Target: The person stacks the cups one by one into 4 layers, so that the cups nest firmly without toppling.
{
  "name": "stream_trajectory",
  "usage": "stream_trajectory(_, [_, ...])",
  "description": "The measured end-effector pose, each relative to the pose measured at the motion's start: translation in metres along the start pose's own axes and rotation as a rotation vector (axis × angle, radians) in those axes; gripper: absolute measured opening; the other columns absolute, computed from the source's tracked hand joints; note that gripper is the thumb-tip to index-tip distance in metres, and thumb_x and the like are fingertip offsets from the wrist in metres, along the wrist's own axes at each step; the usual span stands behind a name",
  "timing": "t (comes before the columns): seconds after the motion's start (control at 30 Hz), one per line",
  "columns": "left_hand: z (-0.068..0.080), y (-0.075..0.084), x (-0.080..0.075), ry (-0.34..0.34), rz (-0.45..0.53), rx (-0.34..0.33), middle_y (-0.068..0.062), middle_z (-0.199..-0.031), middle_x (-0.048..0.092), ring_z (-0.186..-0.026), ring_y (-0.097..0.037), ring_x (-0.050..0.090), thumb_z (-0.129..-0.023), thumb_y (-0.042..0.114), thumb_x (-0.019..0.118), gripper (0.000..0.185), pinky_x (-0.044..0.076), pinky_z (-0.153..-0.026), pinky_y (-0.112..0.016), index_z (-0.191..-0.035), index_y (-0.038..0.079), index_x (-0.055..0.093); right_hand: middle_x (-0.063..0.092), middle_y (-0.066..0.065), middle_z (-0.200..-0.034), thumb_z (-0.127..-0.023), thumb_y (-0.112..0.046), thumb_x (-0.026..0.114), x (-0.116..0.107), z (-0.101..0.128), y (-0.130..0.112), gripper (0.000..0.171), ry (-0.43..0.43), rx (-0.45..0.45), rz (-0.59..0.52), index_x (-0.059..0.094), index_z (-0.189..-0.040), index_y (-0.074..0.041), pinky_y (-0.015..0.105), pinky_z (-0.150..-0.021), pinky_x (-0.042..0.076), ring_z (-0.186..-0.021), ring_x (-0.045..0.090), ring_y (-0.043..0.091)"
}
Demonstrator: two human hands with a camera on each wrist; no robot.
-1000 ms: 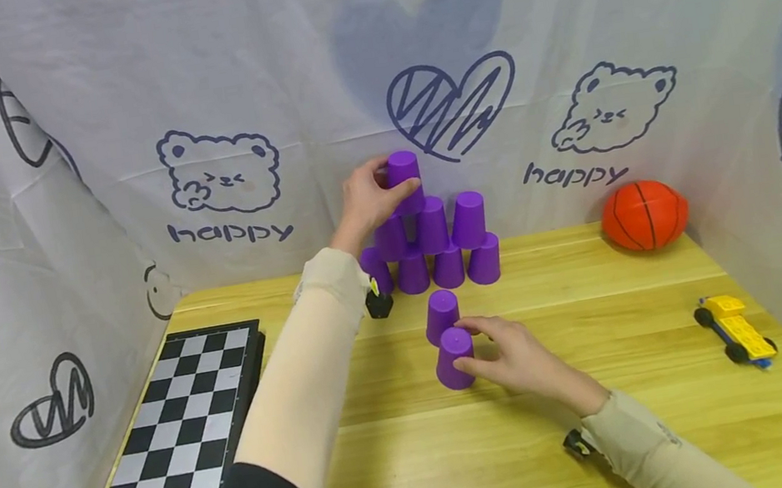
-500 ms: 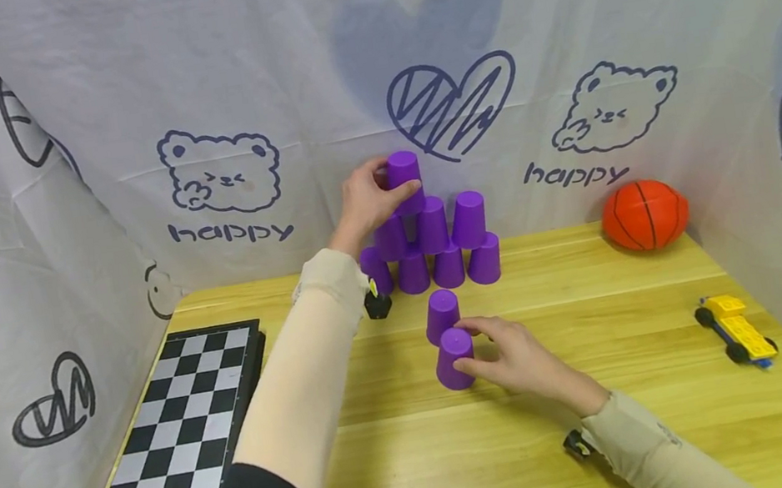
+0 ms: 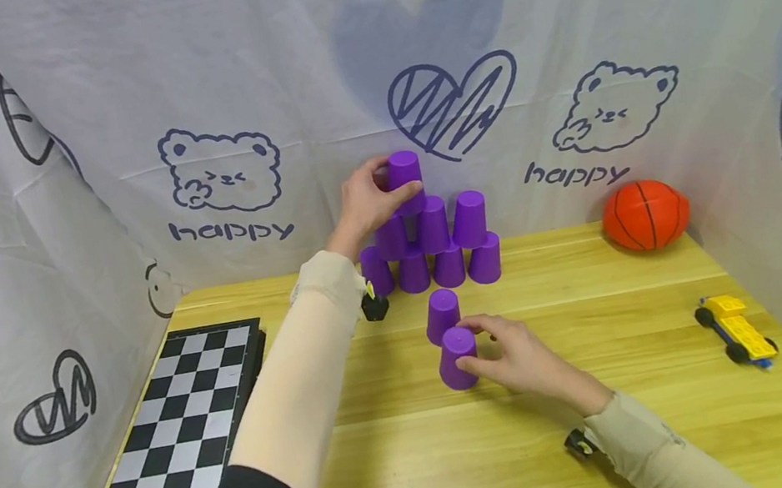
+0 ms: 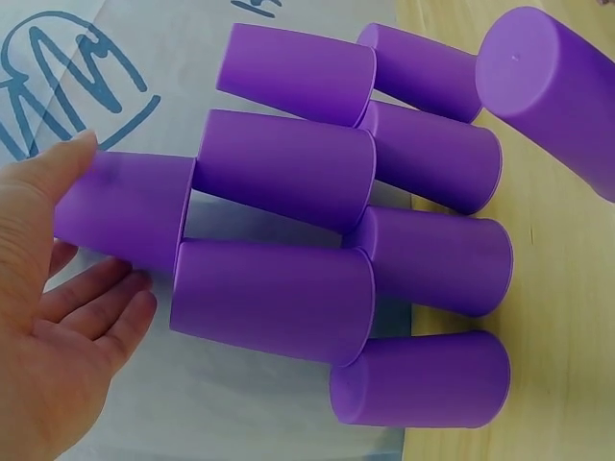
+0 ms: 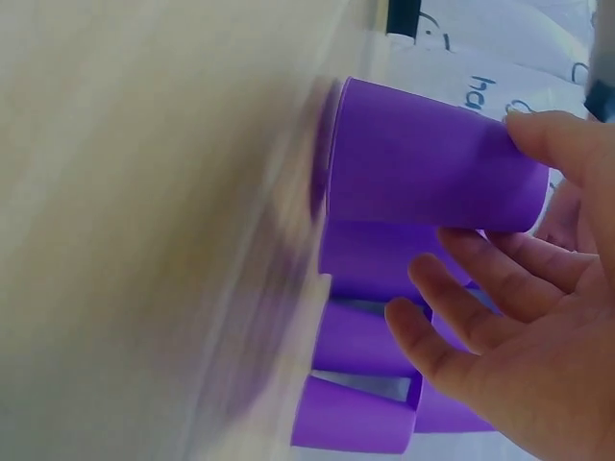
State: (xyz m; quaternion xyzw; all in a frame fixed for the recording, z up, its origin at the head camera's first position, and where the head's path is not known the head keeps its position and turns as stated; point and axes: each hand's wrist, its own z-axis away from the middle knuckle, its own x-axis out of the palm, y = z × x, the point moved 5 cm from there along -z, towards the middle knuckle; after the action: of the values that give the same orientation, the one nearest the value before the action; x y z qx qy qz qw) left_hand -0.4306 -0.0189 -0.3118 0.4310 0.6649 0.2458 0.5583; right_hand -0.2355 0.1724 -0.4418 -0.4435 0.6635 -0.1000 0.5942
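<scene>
Purple cups stand upside down in a pyramid at the far middle of the desk, against the printed cloth backdrop; in the head view the left hand holds the top cup on the pyramid's left side, thumb in front and fingers behind. Nearer, two more inverted cups stand just beside each other, and the right hand grips the near cup with its fingers curled around the side, while the second loose cup stands just behind it. A chessboard lies at the left edge of the desk, an orange ball sits far right, and a yellow toy car rests near the right edge. From the left wrist view, the left hand has its thumb and fingers around the top cup, which sits on the cups of the row beneath. From the right wrist view, partly blurred, the right hand wraps thumb and fingers around the near cup, with other purple cups behind it.
</scene>
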Motion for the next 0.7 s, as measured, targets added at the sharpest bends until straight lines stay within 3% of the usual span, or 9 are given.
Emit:
stream_trajectory(0.23, [0.013, -0.007, -0.01, -0.015, 0.045, -0.018, -0.016, -0.137, 0.069, -0.127, -0.029, 0.065, -0.089, 0.042, 0.085, 0.077, 0.056, -0.107, -0.043, -0.153, 0.015, 0.052, 0.075, 0.008, -0.125, -0.093, -0.026, 0.082, -0.026, -0.006, -0.004, 0.051, 0.045, 0.021, 0.023, 0.064, -0.136, -0.007, 0.054, -0.098, 0.058, -0.115, 0.07, 0.028])
stream_trajectory(0.57, [0.044, -0.021, -0.041, 0.023, 0.082, 0.024, -0.022, -0.145, 0.063, -0.134, -0.035, 0.062, -0.091, 0.04, 0.081, 0.078, 0.053, -0.113, -0.047, -0.156, 0.012, 0.049, 0.072, 0.015, -0.131, -0.094, -0.027, 0.08, -0.091, -0.028, -0.006, 0.052, 0.146, 0.075, 0.07, 0.063, -0.139, -0.005, 0.055, -0.102, 0.055, -0.119, 0.066, 0.032])
stream_trajectory(0.7, [0.061, -0.031, -0.045, 0.032, 0.08, 0.058, -0.023, -0.143, 0.064, -0.134, -0.039, 0.062, -0.093, 0.037, 0.08, 0.071, 0.052, -0.113, -0.051, -0.152, 0.01, 0.052, 0.07, 0.018, -0.132, -0.097, -0.026, 0.077, -0.11, -0.042, -0.005, 0.052, 0.17, 0.088, 0.061, 0.06, -0.14, -0.003, 0.055, -0.104, 0.052, -0.122, 0.064, 0.035])
